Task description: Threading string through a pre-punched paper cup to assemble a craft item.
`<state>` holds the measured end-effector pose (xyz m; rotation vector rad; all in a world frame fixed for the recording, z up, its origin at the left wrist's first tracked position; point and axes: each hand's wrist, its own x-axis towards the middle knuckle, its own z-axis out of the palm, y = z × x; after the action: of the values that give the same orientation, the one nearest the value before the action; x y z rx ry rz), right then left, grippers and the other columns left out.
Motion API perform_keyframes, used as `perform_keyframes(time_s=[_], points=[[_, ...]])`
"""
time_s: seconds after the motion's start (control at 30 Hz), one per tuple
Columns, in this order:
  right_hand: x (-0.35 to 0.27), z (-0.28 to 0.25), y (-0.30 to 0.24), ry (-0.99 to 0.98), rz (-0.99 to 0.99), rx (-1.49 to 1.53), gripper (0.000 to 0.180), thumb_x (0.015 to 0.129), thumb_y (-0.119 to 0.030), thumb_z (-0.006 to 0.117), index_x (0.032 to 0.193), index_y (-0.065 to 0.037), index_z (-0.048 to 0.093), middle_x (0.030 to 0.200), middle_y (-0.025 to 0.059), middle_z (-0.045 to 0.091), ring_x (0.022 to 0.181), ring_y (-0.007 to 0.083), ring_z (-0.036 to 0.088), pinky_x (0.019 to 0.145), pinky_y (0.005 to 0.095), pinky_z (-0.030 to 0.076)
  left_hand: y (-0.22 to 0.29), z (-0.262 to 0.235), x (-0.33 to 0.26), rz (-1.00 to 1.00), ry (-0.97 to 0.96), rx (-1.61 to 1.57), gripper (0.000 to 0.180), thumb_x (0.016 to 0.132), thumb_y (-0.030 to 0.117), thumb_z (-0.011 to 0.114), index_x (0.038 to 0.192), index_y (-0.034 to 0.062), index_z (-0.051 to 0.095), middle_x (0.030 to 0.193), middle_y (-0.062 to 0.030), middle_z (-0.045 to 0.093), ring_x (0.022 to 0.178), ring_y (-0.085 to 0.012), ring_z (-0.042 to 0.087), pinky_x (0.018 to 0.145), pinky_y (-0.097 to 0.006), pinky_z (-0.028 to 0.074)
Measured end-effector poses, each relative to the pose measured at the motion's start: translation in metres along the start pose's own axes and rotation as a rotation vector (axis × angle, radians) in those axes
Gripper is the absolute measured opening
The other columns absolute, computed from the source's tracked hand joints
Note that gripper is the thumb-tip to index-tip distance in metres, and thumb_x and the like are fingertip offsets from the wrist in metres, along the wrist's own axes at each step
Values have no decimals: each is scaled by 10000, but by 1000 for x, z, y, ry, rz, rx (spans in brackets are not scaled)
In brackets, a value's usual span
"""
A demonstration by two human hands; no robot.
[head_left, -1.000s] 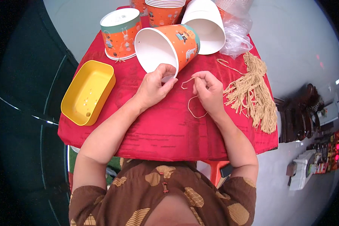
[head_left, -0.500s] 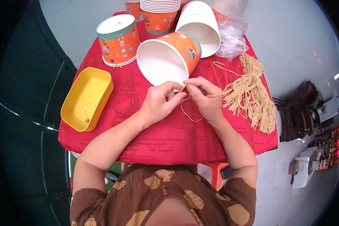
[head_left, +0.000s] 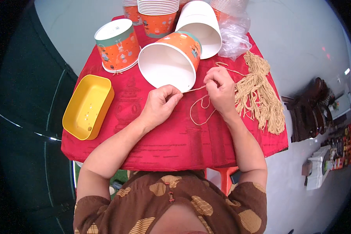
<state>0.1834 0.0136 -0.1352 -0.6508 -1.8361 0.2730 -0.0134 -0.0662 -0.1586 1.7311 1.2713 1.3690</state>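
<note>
Red tablecloth [head_left: 175, 144] fills the middle, spread over a small table. On its left side sits a yellow rectangular tray [head_left: 87, 107], open side up. Far of that stands an orange paper bucket [head_left: 118, 45] upside down, and just to its right an orange paper cup [head_left: 171, 58] lies on its side, white mouth facing near. Behind it another tipped white cup [head_left: 201, 25], and a stack of cups [head_left: 158, 13] at the far edge. Crumpled clear plastic bag [head_left: 234, 35] far right. A bundle of tan strings [head_left: 261, 93] lies on the right side of the cloth. Left hand [head_left: 160, 105], just near the tipped cup's rim, pinches one end of a single tan string [head_left: 199, 111]. Right hand [head_left: 220, 91] pinches the same string further along; it runs taut between the hands, the rest looping on the cloth just near them.
</note>
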Motion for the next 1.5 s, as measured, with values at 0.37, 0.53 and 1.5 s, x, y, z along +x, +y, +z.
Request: perform_keyframes(time_s=[0.37,0.53,1.5], points=[[-4,0,-38,-413,381,258,163,906,-90,585,897,48,672,740,86,682,546,105,586,515,261,466,7,-4,-2,227,-13,235,100,858,41,672,819,-15,598,775,-143,636,652,-255,635,576,-344,490],[0,-3,-26,-705,714,504,150,927,-120,611,957,20,660,755,6,643,576,49,530,514,217,414,3,-3,0,246,6,230,136,839,24,686,785,-5,565,757,-143,627,643,-255,631,570,-344,486],[-2,-2,-21,-529,635,586,57,899,-88,637,879,-36,624,698,-65,545,584,-1,459,500,167,346,-23,0,23,425,-16,783,217,735,120,723,866,18,582,863,-162,592,810,-348,588,736,-437,469]])
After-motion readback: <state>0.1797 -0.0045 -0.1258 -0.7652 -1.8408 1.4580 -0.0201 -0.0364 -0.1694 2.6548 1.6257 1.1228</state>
